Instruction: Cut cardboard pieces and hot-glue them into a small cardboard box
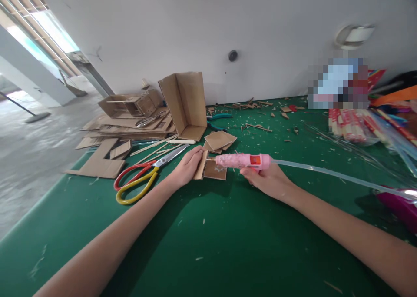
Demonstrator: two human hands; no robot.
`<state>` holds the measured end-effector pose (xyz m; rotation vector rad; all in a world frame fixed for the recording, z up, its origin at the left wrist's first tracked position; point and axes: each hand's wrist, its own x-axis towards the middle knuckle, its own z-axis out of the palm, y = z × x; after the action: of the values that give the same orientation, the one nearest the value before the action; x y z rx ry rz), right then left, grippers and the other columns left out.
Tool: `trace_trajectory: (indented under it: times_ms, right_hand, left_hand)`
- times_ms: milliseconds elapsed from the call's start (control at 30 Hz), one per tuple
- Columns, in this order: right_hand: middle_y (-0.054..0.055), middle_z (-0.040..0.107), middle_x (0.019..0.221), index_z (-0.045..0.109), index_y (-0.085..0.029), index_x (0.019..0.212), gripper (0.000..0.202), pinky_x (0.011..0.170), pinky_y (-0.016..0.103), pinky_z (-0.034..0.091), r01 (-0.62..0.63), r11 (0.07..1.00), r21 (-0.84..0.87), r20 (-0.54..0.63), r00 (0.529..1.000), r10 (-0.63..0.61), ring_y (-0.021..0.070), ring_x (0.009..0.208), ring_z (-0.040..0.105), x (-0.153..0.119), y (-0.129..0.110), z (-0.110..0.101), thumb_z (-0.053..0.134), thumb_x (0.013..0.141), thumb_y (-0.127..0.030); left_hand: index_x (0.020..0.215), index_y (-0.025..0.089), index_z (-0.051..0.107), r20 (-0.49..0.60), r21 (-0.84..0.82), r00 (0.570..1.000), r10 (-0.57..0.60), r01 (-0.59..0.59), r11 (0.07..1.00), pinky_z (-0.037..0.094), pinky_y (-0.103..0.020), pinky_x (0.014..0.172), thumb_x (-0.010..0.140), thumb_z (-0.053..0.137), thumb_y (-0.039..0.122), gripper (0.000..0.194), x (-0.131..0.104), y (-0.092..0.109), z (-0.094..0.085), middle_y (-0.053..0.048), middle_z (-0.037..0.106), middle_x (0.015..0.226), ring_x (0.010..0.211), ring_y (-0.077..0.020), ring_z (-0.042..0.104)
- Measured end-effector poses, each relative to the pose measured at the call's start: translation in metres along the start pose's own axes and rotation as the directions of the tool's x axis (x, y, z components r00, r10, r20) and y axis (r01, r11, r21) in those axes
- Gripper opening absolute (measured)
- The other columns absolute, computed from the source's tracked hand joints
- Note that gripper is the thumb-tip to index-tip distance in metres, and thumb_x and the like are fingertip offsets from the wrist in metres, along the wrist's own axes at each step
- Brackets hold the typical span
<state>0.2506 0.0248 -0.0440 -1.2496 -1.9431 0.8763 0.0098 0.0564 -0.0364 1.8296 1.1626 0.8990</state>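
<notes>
My right hand (270, 179) is wrapped round a pink hot glue gun (241, 160), with a long clear glue stick (312, 167) trailing out of its back to the right. The gun's nozzle points left, close to a small cardboard piece (215, 171) made of panels joined at an angle. My left hand (190, 166) grips the upright panel of this piece at its left side. Just behind it lie several cut cardboard squares (221, 139). Scissors (146, 175) with one red and one yellow handle rest left of my left hand.
A folded cardboard corner (189, 101) stands against the wall. Left of it, a small cardboard box (130, 105) sits on stacked cardboard sheets (97, 125). Teal-handled pliers (220, 116) and scraps lie behind. Packaged sticks (348, 125) and a magenta object (399, 208) are on the right.
</notes>
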Motion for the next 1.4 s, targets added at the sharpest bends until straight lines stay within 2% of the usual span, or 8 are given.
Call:
trace_trajectory:
  times_ms: [133, 400, 567, 833, 1033, 1167, 1333, 1400]
  right_hand:
    - [-0.002, 0.046, 0.048, 0.049, -0.020, 0.060, 0.044, 0.044, 0.025, 0.031, -0.040, 0.999, 0.015, -0.056, 0.998, 0.040, 0.0109, 0.045, 0.041, 0.0011, 0.0002, 0.0018, 0.047, 0.083, -0.058]
    - [-0.001, 0.050, 0.052, 0.050, -0.020, 0.061, 0.044, 0.045, 0.026, 0.033, -0.042, 0.999, -0.008, 0.041, 0.998, 0.042, 0.0115, 0.048, 0.044, -0.0005, 0.0001, 0.0000, 0.049, 0.082, -0.058]
    - [-0.002, 0.047, 0.049, 0.051, -0.020, 0.064, 0.046, 0.045, 0.026, 0.034, -0.017, 1.000, 0.018, -0.039, 0.999, 0.018, 0.0113, 0.047, 0.043, 0.0017, 0.0015, 0.0017, 0.044, 0.084, -0.060]
    - [-0.001, 0.050, 0.051, 0.051, -0.021, 0.061, 0.042, 0.045, 0.026, 0.035, -0.035, 0.999, 0.004, 0.040, 0.999, 0.034, 0.0121, 0.049, 0.046, -0.0006, -0.0026, -0.0010, 0.051, 0.081, -0.057]
    - [-0.002, 0.048, 0.050, 0.051, -0.020, 0.064, 0.044, 0.046, 0.027, 0.034, -0.019, 1.000, 0.008, -0.020, 1.000, 0.020, 0.0110, 0.047, 0.044, 0.0012, 0.0029, 0.0021, 0.045, 0.084, -0.058]
    - [-0.002, 0.047, 0.049, 0.051, -0.020, 0.063, 0.044, 0.046, 0.027, 0.034, -0.037, 0.999, -0.005, -0.016, 0.999, 0.037, 0.0111, 0.046, 0.044, 0.0022, 0.0015, 0.0020, 0.046, 0.083, -0.059]
    - [-0.002, 0.050, 0.049, 0.053, -0.020, 0.061, 0.038, 0.043, 0.024, 0.034, 0.014, 1.000, 0.013, 0.086, 0.996, -0.015, 0.0104, 0.046, 0.045, -0.0017, 0.0004, -0.0023, 0.053, 0.082, -0.051]
    - [-0.002, 0.051, 0.050, 0.055, -0.020, 0.062, 0.036, 0.043, 0.024, 0.035, 0.020, 0.999, 0.041, 0.082, 0.996, -0.024, 0.0106, 0.047, 0.047, -0.0040, 0.0039, -0.0022, 0.055, 0.081, -0.050]
  left_hand:
    - [0.079, 0.019, 0.048, 0.010, 0.013, 1.000, -0.016, 0.015, 1.000, 0.040, -0.026, 0.068, 0.093, 0.030, 0.034, 0.027, -0.0009, 0.0032, 0.0008, 0.000, 0.049, 0.072, 0.068, -0.0151, 0.047]
    - [0.076, 0.019, 0.046, 0.009, 0.013, 1.000, -0.011, 0.011, 1.000, 0.039, -0.026, 0.067, 0.092, 0.031, 0.033, 0.026, -0.0007, 0.0041, 0.0001, 0.001, 0.047, 0.071, 0.067, -0.0149, 0.045]
    - [0.079, 0.019, 0.047, 0.031, 0.014, 0.999, -0.009, 0.008, 1.000, 0.039, -0.025, 0.067, 0.093, 0.030, 0.033, 0.026, -0.0015, 0.0021, 0.0001, 0.000, 0.048, 0.074, 0.070, -0.0149, 0.046]
    - [0.076, 0.019, 0.046, 0.011, 0.025, 1.000, -0.011, 0.011, 1.000, 0.040, -0.026, 0.067, 0.092, 0.030, 0.031, 0.025, -0.0012, 0.0052, 0.0001, 0.000, 0.047, 0.071, 0.070, -0.0156, 0.047]
    - [0.077, 0.019, 0.047, 0.011, 0.013, 1.000, -0.011, 0.011, 1.000, 0.041, -0.027, 0.069, 0.093, 0.031, 0.033, 0.026, -0.0010, 0.0038, 0.0001, 0.000, 0.049, 0.073, 0.071, -0.0159, 0.049]
    - [0.078, 0.020, 0.047, 0.019, -0.005, 1.000, -0.008, 0.008, 1.000, 0.040, -0.027, 0.069, 0.093, 0.031, 0.034, 0.026, -0.0012, 0.0023, -0.0006, 0.000, 0.049, 0.073, 0.070, -0.0153, 0.047]
    - [0.074, 0.020, 0.044, -0.044, 0.045, 0.999, -0.009, 0.011, 0.999, 0.039, -0.027, 0.069, 0.091, 0.029, 0.032, 0.025, 0.0005, 0.0028, 0.0002, 0.001, 0.045, 0.070, 0.070, -0.0156, 0.044]
    - [0.073, 0.020, 0.043, -0.088, 0.066, 0.996, -0.013, 0.019, 0.998, 0.039, -0.027, 0.070, 0.090, 0.030, 0.032, 0.025, 0.0024, 0.0017, 0.0012, 0.000, 0.046, 0.071, 0.073, -0.0164, 0.045]
